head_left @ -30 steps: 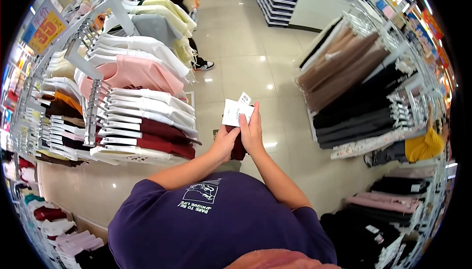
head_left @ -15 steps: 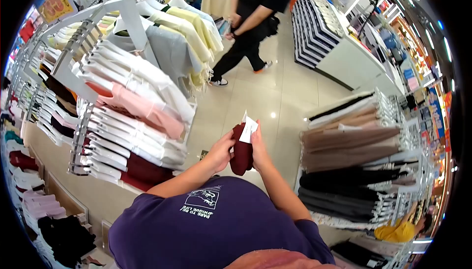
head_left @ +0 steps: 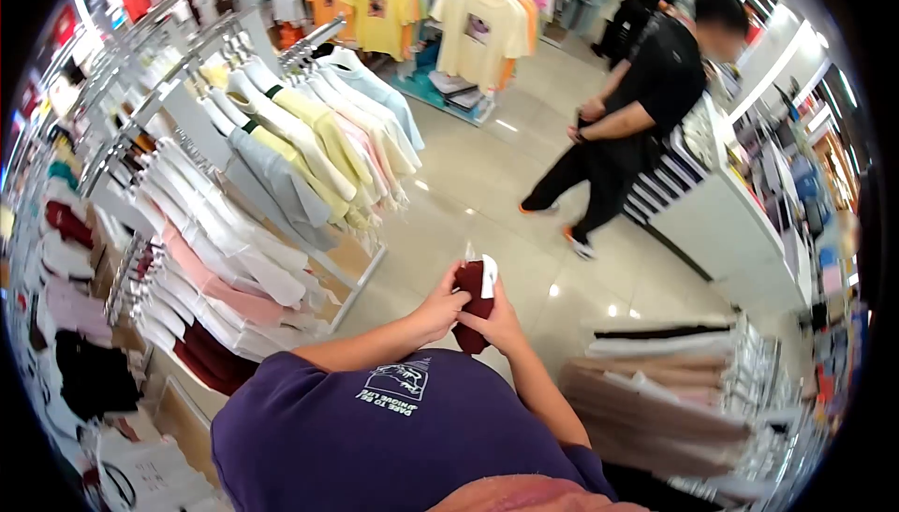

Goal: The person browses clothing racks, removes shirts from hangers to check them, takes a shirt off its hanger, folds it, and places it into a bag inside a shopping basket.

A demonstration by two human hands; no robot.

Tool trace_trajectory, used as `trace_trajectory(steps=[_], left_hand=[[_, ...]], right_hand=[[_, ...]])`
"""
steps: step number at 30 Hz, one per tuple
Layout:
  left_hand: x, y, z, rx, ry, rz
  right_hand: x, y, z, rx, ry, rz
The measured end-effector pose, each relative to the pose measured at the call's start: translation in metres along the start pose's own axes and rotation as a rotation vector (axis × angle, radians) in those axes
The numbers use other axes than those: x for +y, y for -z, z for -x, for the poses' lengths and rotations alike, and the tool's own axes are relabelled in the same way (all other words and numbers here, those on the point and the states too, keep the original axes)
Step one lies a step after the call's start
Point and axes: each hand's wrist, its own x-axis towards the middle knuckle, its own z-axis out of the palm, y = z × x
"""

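A dark red folded cloth item (head_left: pixel 475 310) is held in front of my chest between both hands. My left hand (head_left: pixel 440 311) grips its left side with the fingers curled on it. On the right side, my right hand (head_left: pixel 501 323) wraps round the lower part, thumb across the front. A white tag (head_left: pixel 489 276) stands at the item's upper right edge, and a small clear or white piece sticks up beside it. Print on the tag is too small to read.
Racks of hanging shirts (head_left: pixel 281 138) stand on my left, and a rack of brown and white garments (head_left: pixel 655 390) at lower right. A person in black (head_left: pixel 646 91) is beside the white counter (head_left: pixel 730 222). Yellow shirts (head_left: pixel 376 8) hang farther ahead.
The view has swung left, so the racks and counter have shifted. The dark red item stays in both hands; its tag is now turned more edge-on. The person in black appears farther right.
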Motion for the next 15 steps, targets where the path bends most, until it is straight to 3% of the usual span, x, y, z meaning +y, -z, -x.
trace_trajectory(steps=[2,4,8,9,12,15], left_hand=[[-0.006,-0.015,-0.034,-0.033,-0.077,-0.058],[0.003,-0.034,-0.056,0.086,-0.042,-0.113],[0.024,-0.031,-0.094,0.023,-0.140,-0.257],[0.025,-0.026,-0.106,0.076,-0.250,-0.349],[0.031,-0.008,-0.142,0.241,-0.315,-0.535],[0.041,-0.002,-0.180,0.129,-0.165,-0.311]], right_hand=[[0.013,0.040,-0.021,0.016,0.013,0.024],[0.029,0.068,-0.048,0.005,0.000,-0.340],[0.032,0.114,-0.101,-0.085,-0.152,-0.584],[0.035,0.122,-0.114,-0.083,-0.181,-0.649],[0.047,0.139,-0.158,-0.162,-0.212,-0.765],[0.043,0.151,-0.207,-0.242,-0.231,-0.852]])
